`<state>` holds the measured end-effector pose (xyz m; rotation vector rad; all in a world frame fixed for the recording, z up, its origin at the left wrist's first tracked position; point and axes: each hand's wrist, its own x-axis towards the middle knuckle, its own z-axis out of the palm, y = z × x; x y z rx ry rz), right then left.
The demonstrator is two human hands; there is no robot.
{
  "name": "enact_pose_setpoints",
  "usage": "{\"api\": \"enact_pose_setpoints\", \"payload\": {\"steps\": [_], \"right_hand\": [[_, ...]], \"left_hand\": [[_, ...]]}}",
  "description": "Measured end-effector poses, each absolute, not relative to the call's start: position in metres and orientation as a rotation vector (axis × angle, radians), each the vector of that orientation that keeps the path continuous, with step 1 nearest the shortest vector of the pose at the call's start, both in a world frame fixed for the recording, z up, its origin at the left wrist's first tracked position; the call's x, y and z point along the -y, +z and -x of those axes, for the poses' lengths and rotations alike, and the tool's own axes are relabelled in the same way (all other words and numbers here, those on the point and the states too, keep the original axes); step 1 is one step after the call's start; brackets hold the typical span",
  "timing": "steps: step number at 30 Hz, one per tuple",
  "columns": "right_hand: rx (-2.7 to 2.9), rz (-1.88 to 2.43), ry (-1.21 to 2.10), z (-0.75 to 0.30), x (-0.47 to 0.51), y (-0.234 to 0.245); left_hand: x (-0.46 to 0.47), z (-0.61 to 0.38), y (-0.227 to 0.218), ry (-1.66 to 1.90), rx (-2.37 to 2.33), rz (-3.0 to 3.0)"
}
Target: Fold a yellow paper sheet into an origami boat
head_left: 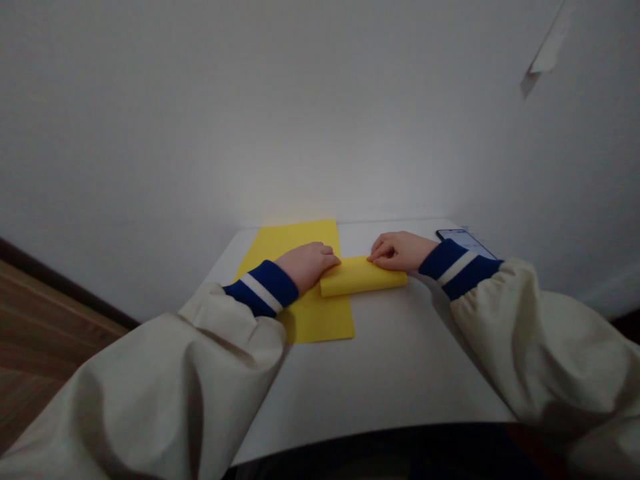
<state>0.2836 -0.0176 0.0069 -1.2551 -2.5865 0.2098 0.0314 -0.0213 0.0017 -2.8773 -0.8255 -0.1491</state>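
Working at the folded yellow paper (364, 281), laid crosswise with its left end over a flat yellow sheet (323, 323) and the rest over the white table (380, 367). Resting the left hand (308, 263), back up, on its far left corner, with curled fingers pointing right and the forearm slanting in from the near left. Cannot tell a closed grip from a light touch there, with the left thumb out of sight. Pinching its far edge, near the middle, between thumb and forefinger of the right hand (403, 251), with the other fingers curled. Partly hidden behind the right cuff (460, 268), to the far right of the folded paper: a phone (464, 238) with an unreadable screen. Cut off on its near left and near right: both pale sleeves (240, 393).
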Motion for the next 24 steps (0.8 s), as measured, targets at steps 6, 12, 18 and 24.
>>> {"api": "enact_pose_setpoints", "payload": {"steps": [6,12,18,24], "right_hand": [[2.618,1.403,0.107,-0.279,0.022,0.005],[2.549,1.495,-0.039,-0.275,0.029,-0.001],[2.529,1.505,-0.043,-0.278,0.030,-0.001],[2.529,1.558,-0.068,-0.278,0.035,-0.001]], "left_hand": [[0.021,-0.033,0.006,-0.097,0.878,2.972],[0.030,-0.037,0.015,-0.002,1.071,2.994],[0.030,-0.036,0.018,0.115,1.118,3.022],[0.031,-0.035,0.017,0.123,1.140,3.044]]}}
